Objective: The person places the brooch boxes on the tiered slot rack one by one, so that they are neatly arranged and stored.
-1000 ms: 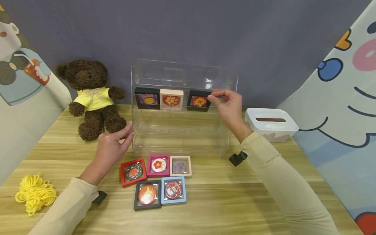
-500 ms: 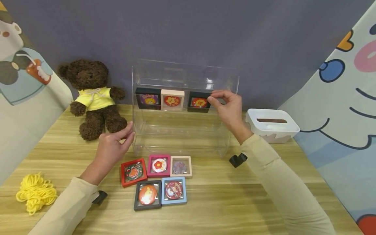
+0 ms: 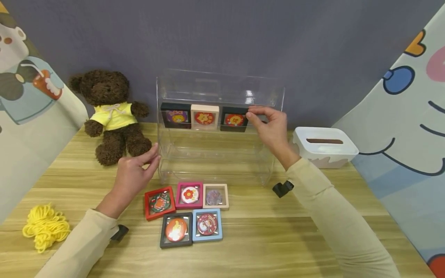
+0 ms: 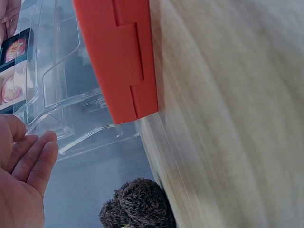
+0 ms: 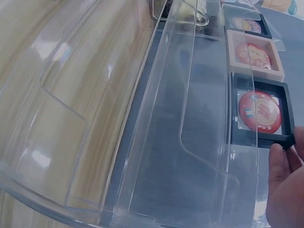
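A clear tiered display rack stands against the grey backdrop. Its top shelf holds a black frame, a beige frame and another black frame, each with a round badge inside. My right hand pinches the right-hand black frame by its outer edge; in the right wrist view, fingertips meet its corner. At the rack's left side, my left hand pinches the clear side panel between thumb and fingers. The thumb partly hides that contact in the left wrist view.
In front of the rack lie a red frame, a pink frame, a beige frame, a black frame and a blue frame. Around them are a teddy bear, yellow yarn and a white tissue box.
The right-hand black frame has slid slightly left on the shelf, narrowing the gap to the beige frame. My right hand has moved with it; my left hand stays at the rack's side.
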A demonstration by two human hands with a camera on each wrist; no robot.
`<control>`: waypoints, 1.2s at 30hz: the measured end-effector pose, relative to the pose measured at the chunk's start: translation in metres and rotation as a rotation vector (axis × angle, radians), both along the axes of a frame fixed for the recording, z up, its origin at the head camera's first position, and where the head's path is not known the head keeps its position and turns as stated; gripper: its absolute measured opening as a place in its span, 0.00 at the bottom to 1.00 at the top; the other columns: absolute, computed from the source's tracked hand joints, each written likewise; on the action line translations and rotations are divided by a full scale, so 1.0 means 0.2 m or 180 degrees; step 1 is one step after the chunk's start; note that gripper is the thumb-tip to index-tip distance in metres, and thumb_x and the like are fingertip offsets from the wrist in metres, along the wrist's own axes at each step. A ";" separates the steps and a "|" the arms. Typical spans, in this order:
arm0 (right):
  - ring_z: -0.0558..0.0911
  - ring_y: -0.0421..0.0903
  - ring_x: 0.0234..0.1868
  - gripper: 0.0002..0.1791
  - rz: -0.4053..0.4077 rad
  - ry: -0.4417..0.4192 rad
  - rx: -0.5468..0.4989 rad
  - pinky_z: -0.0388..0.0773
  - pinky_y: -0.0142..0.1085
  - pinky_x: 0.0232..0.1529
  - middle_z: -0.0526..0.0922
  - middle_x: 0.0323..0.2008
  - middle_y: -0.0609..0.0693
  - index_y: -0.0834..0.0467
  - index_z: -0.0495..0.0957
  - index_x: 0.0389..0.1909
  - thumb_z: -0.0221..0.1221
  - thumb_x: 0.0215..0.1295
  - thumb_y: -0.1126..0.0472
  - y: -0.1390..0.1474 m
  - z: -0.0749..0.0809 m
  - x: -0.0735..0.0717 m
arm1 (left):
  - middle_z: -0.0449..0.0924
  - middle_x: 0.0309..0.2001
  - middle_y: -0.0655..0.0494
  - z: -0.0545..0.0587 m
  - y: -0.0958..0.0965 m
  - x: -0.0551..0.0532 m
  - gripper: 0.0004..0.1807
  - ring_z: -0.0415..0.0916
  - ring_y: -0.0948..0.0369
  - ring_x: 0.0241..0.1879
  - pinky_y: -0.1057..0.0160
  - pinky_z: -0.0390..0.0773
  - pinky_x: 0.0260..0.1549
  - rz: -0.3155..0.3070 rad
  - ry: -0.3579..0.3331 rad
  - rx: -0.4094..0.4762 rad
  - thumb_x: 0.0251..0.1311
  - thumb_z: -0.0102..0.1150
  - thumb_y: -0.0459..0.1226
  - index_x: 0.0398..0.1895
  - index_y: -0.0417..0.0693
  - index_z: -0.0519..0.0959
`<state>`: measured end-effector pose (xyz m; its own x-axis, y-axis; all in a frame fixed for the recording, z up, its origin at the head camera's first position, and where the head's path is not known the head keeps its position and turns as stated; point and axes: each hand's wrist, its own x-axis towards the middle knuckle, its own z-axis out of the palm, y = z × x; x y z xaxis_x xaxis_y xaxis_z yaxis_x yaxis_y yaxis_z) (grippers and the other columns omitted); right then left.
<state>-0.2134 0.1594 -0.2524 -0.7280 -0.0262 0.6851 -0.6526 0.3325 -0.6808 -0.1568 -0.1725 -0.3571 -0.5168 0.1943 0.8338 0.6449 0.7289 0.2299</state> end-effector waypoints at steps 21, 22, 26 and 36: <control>0.82 0.41 0.42 0.07 -0.0084 -0.0152 0.0035 0.76 0.29 0.36 0.86 0.37 0.54 0.67 0.85 0.33 0.69 0.54 0.67 0.07 -0.09 -0.13 | 0.83 0.33 0.44 0.00 0.00 0.00 0.19 0.80 0.58 0.16 0.63 0.69 0.09 0.0006 -0.0036 -0.0010 0.48 0.67 0.26 0.47 0.35 0.81; 0.82 0.41 0.42 0.07 -0.0074 -0.0135 0.0047 0.76 0.29 0.36 0.85 0.37 0.55 0.67 0.85 0.33 0.69 0.54 0.67 0.07 -0.09 -0.13 | 0.83 0.33 0.43 0.00 0.00 0.00 0.19 0.80 0.58 0.16 0.63 0.69 0.09 0.0008 -0.0035 -0.0013 0.48 0.67 0.26 0.47 0.35 0.81; 0.82 0.42 0.43 0.07 -0.0019 -0.0090 0.0064 0.78 0.29 0.37 0.85 0.38 0.56 0.67 0.85 0.33 0.68 0.55 0.68 0.08 -0.10 -0.13 | 0.83 0.32 0.44 0.00 0.00 0.00 0.19 0.80 0.57 0.17 0.60 0.70 0.10 0.0020 -0.0027 -0.0012 0.48 0.67 0.26 0.47 0.35 0.81; 0.81 0.45 0.44 0.06 0.0007 -0.0062 0.0171 0.77 0.26 0.33 0.84 0.39 0.61 0.71 0.84 0.33 0.66 0.56 0.70 0.07 -0.08 -0.10 | 0.83 0.32 0.43 0.00 0.01 0.00 0.19 0.82 0.56 0.19 0.57 0.75 0.13 0.0003 -0.0054 0.0031 0.48 0.67 0.25 0.47 0.34 0.81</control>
<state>-0.2333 0.1740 -0.2693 -0.7410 -0.0641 0.6684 -0.6403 0.3674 -0.6746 -0.1562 -0.1712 -0.3565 -0.5309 0.1857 0.8268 0.6402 0.7271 0.2478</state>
